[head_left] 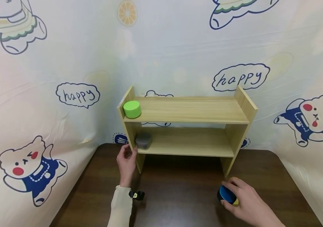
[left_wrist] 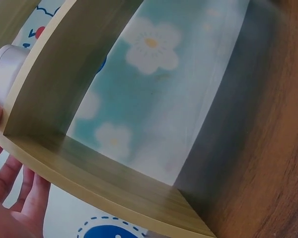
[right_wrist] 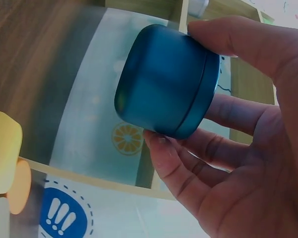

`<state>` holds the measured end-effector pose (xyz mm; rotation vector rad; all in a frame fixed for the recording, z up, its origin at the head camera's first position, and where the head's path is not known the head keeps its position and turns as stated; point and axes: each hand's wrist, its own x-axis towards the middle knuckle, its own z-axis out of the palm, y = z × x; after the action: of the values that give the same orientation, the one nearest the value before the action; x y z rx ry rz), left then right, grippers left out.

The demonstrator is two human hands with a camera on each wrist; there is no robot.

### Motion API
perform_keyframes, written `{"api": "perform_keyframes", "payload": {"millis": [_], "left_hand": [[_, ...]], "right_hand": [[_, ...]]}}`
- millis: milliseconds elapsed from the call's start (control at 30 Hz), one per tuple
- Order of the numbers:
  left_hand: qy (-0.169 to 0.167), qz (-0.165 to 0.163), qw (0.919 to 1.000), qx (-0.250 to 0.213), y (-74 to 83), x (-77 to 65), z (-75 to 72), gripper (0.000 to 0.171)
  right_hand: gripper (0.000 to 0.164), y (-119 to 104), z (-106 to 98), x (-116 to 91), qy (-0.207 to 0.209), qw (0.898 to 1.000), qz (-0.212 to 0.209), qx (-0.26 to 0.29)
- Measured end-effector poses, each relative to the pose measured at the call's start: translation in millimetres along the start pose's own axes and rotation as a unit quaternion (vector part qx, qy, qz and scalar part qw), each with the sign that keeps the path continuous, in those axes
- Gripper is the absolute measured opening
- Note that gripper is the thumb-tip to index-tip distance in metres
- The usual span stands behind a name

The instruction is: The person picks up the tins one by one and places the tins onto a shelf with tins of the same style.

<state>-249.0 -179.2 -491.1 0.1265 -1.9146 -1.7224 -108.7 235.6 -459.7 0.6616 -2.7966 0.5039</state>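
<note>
Currently the right hand point(head_left: 247, 197) pinches a blue container point(head_left: 227, 194) between thumb and fingertips, over the brown table point(head_left: 178, 192) and in front of the right end of a wooden shelf point(head_left: 189, 108). Near it are a yellow object point(right_wrist: 1, 151) and an orange one point(right_wrist: 20, 187), largely hidden by that hand in the head view. The left hand point(head_left: 127, 162) grips the shelf's left side panel point(left_wrist: 114, 173), thumb at the front edge and fingers outside, just beside a grey container point(head_left: 143, 141) at the left end of the lower board point(head_left: 189, 140). Above stands a green container point(head_left: 132, 109), on the upper board's left end.
</note>
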Motion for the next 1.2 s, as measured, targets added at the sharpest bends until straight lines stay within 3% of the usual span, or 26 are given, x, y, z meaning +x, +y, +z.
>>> {"api": "perform_keyframes", "payload": {"millis": [567,867,1200], "left_hand": [[-0.004,0.003,1.0000,-0.006,-0.9,1.9,-1.4,0.026],[0.002,-0.006,0.9999,0.008,-30.8,9.9,-1.0,0.028],[0.003,0.007,1.0000,0.000,-34.8,10.3,-1.2,0.025]], "right_hand": [[0.045,-16.9,-33.0,29.6,-0.017,0.999,-0.008,-0.033],[0.045,-23.4,-47.1,39.4,0.015,0.998,-0.037,-0.040],[0.046,-30.5,-57.5,50.9,0.043,0.996,-0.068,-0.041]]}}
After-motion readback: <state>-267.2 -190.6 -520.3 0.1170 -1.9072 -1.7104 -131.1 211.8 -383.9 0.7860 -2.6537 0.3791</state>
